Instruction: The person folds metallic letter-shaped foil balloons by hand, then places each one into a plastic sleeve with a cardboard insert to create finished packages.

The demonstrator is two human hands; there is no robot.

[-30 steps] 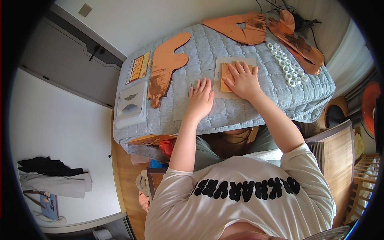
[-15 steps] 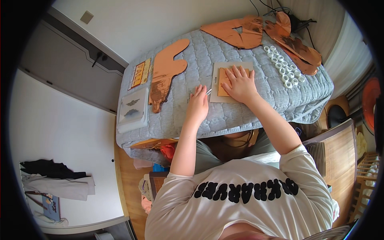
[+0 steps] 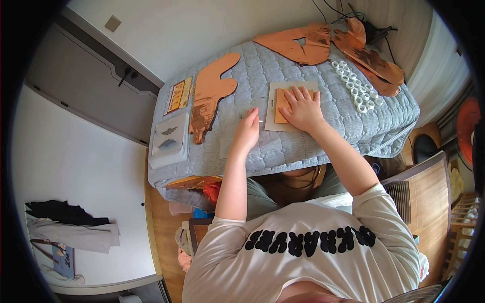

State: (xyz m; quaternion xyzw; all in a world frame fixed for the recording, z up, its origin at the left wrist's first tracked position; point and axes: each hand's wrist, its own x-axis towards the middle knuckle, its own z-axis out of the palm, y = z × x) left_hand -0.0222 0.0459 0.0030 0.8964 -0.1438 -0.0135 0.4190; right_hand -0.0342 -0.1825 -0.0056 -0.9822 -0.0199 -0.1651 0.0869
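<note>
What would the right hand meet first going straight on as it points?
Likely the grey board, its far margin, just beyond the orange sheet under the right hand; contact there is hard to judge.

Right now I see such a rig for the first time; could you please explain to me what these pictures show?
There is no machine: these are a person's bare hands, seen from above by one wide camera worn on the head, so straight edges look bent. The right hand lies flat, fingers spread, on an orange square over a grey board. A small white tip shows beside the left hand; whether it is held, I cannot tell. Around them on the quilted mattress lie copper-coloured foil shapes, white rings and a pale box.
</note>
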